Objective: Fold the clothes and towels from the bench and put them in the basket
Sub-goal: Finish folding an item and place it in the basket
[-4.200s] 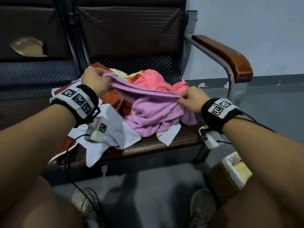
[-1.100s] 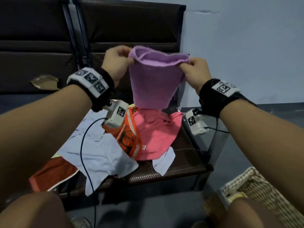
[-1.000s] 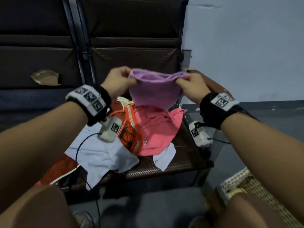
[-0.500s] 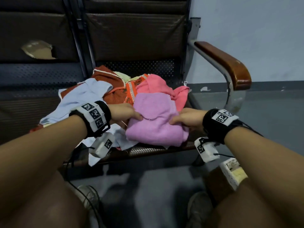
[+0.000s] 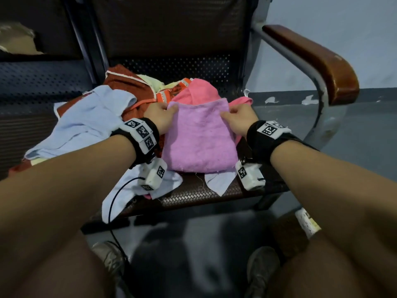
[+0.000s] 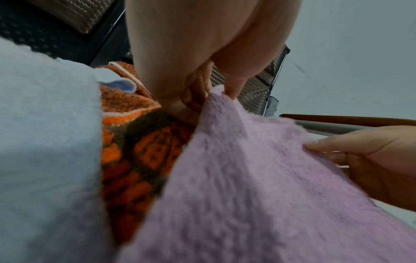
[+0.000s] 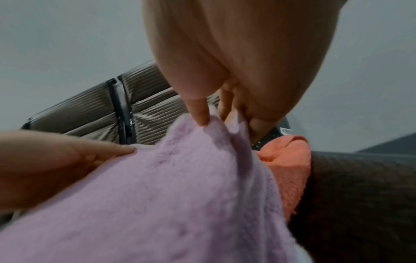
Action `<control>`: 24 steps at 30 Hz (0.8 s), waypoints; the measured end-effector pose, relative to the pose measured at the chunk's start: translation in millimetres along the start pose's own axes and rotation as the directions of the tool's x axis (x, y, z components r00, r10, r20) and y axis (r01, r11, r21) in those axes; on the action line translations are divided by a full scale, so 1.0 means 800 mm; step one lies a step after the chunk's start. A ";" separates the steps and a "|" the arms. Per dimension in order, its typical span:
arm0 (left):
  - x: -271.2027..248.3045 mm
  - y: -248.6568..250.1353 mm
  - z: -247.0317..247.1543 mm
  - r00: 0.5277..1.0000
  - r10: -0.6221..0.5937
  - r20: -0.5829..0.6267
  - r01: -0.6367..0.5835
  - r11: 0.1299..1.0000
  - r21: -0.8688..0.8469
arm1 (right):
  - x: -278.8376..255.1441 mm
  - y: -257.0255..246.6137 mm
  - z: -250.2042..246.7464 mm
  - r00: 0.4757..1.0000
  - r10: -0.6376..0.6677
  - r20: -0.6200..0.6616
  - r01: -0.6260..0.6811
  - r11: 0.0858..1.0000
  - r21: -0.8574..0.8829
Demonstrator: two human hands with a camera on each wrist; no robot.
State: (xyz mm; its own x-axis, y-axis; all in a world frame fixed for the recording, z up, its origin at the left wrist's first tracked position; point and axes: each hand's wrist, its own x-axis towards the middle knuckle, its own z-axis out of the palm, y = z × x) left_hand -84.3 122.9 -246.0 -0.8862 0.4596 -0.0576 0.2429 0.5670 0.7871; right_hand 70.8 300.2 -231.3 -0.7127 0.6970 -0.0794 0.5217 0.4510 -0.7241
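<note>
Both hands pinched the far corners of the lilac towel [image 5: 198, 136], the left hand [image 5: 159, 117] at one corner and the right hand [image 5: 238, 118] at the other, thumbs on top, probably to square its folded edges. The towel lay between the wrists on the desk [image 5: 193, 198], atop the pink cloth [image 5: 199, 91]. The pale blue garment [image 5: 90, 119] sprawled beyond the left hand; the basket [image 5: 307, 222] sat below the right forearm.

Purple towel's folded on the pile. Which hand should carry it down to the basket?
Right. The basket sits on the floor at the person's right, beside the right knee, and the right hand already pinches the purple towel at its far right corner. The left hand would likely have to cross over.
</note>
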 end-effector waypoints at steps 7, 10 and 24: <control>-0.040 0.003 -0.023 0.977 0.213 0.018 -0.211 0.974 -0.087 | -0.058 -0.004 -0.010 0.914 -0.381 0.138 0.402 0.896 -0.190; -0.076 -0.011 -0.030 0.850 0.381 0.363 -0.412 0.911 0.010 | -0.089 0.012 -0.008 0.814 -0.422 0.399 0.545 0.792 -0.274; -0.113 -0.022 -0.027 0.835 0.503 0.225 -0.551 0.775 0.311 | -0.109 0.033 -0.002 0.860 -0.371 0.351 0.506 0.706 -0.496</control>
State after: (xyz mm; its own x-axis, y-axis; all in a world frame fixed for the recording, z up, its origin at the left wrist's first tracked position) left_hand -16.7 56.4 -241.1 -0.5286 0.8226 0.2096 0.7988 0.3985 0.4507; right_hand 147.5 252.0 -242.8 -0.9707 0.2368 -0.0399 0.2399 0.9475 -0.2117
